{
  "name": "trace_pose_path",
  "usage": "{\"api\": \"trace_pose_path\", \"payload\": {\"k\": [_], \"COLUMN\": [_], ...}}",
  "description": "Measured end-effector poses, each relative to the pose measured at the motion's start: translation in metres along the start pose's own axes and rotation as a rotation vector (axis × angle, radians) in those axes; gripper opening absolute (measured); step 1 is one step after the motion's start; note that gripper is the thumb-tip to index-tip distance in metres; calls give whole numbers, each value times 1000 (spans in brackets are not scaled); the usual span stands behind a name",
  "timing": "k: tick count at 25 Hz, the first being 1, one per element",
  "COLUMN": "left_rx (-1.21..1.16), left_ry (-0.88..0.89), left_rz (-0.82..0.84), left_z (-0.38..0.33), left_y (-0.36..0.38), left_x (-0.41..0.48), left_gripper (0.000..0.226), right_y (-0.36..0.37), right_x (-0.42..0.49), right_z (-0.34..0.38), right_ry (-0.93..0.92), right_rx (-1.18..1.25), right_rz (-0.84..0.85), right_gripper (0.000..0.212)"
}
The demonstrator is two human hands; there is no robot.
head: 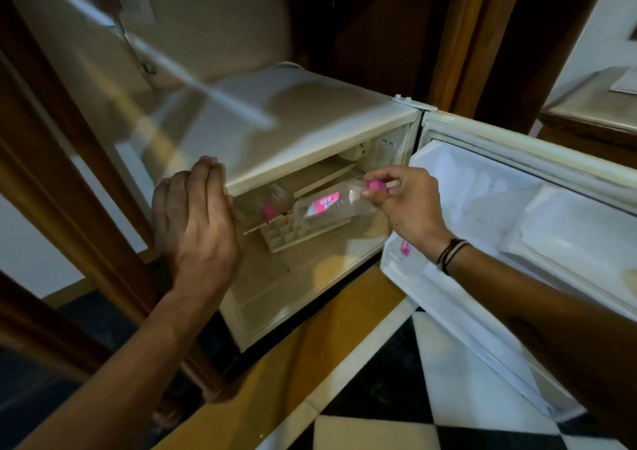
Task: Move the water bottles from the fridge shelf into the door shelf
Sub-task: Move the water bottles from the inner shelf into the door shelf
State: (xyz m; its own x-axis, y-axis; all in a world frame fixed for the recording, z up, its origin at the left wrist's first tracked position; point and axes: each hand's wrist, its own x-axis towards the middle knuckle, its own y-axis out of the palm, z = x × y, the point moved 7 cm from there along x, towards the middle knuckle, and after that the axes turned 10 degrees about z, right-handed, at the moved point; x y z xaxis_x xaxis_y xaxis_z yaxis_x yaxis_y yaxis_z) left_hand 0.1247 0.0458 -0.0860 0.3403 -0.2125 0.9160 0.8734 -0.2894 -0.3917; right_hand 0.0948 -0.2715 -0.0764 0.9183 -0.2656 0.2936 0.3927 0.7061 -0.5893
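Checkered floor below; our right hand (403, 201) pinches one bottle (331, 206) by its cap, another bottle (267, 204) waits beside our flat, empty left hand (196, 222).

An ice tray (289, 234) and second bottle (267, 204) crowd the fridge shelf (310, 270); its front lies open.

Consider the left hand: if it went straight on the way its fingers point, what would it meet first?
Probably the fridge's top front edge; the left hand already sits just before it, though depth is unclear.
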Motion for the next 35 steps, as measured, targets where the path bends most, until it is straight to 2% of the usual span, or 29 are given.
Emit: {"api": "trace_pose_path", "payload": {"k": [4, 7, 11, 17, 22, 25, 27, 29, 31, 35], "left_rx": [30, -29, -57, -78, -78, -50, -38, -4, 45, 24], "left_ry": [-36, -106, -87, -74, -85, -110, -100, -67, -27, 5], "left_rz": [94, 235, 313, 320, 274, 232, 168, 95, -22, -219], "left_z": [-6, -7, -8, -8, -6, -4, -3, -1, 0, -2], "left_y": [-5, -10, -12, -15, -9, -5, -3, 2, 1, -5], "left_x": [4, 5, 6, 6, 3, 1, 2, 0, -3, -6], "left_gripper": [38, 40, 43, 48, 44, 43, 42, 39, 35, 36], "right_y": [-51, -78, -92, -69, -47, -37, -39, -39, -23, 65], "right_x": [-12, -22, -24, -20, -12, -8, -4, -3, -14, -43], "right_z": [35, 26, 1, -34, -78, -92, -84, -57, -19, 29], "right_ry": [-80, -30, 45, 113, 186, 159, 134, 49, -114, -333], "right_rx": [-404, -581, -739, -865, -876, -923, -989, -1090, -1027, -698], "right_rz": [126, 144, 143, 235, 303, 340, 304, 178, 127, 381], "right_gripper": [16, 16, 18, 23, 22, 25, 24, 20, 23, 41]}}
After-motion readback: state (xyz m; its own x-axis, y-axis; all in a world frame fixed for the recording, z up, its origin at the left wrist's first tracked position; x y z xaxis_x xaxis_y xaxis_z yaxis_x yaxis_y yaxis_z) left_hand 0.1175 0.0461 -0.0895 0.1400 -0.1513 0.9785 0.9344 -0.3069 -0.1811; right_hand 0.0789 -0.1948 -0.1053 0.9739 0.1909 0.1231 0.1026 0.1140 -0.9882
